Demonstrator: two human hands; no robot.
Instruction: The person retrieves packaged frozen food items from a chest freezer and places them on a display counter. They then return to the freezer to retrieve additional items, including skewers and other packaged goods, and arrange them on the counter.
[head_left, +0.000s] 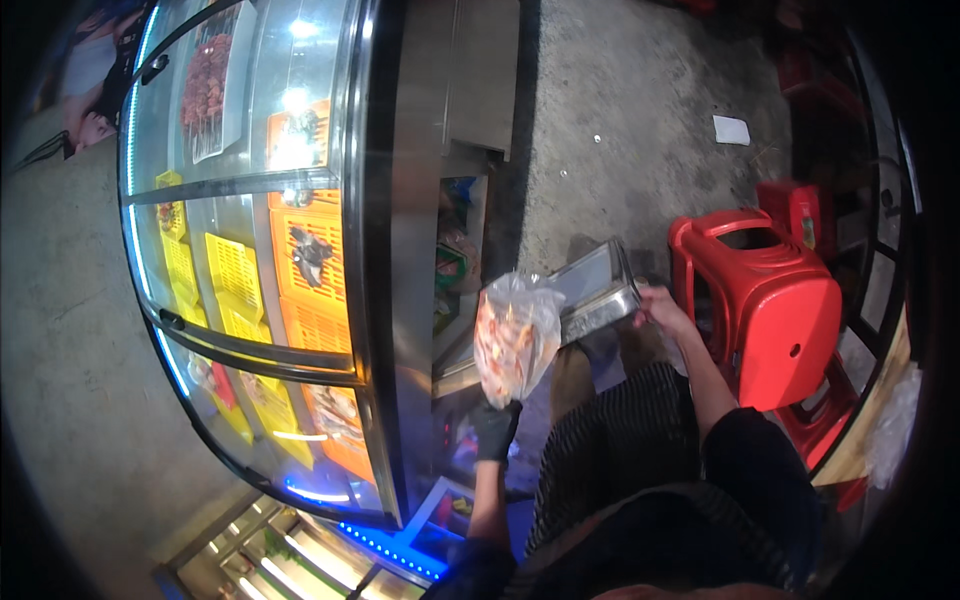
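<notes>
My left hand (496, 433), in a black glove, grips the lower end of a clear plastic bag (517, 337) filled with pale and reddish skewered food. The bag's upper part is beside a rectangular metal tray (596, 296), partly covering its left end. My bare right hand (660, 309) holds that tray by its right end, with the tray tilted. What lies inside the tray is hard to tell. Left of both hands stands the glass display case (367, 247), lit inside.
Orange baskets (311, 322), yellow baskets (234, 274) and a white tray (236, 82) of meat skewers stand in the case. An open lower compartment (487, 225) holds bagged goods. Stacked red plastic stools (795, 300) are close on the right. White paper (731, 130) lies on the concrete floor.
</notes>
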